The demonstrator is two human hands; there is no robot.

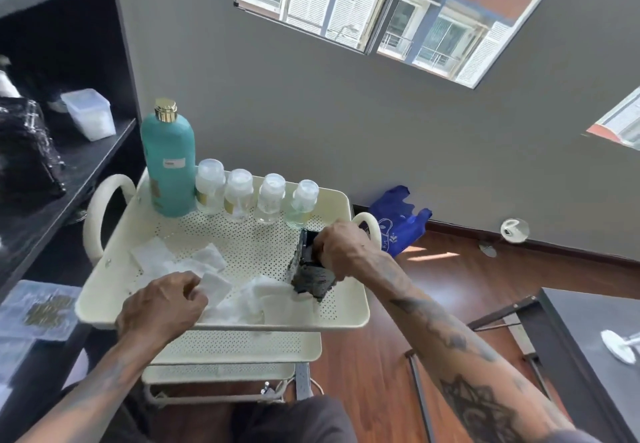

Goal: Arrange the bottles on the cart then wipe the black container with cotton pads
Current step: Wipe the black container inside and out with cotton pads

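Head cam: R hand [343, 247] fingers gripping rim of black container [310, 278] on cart [346, 318]; L hand [162, 304] pinching cotton pad [216, 286]; bottles [239, 195] in row at back

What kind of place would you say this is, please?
Probably a small beauty or treatment room, though it could be a home. A cream cart carries a teal bottle, four clear bottles and cotton pads, beside black shelves.
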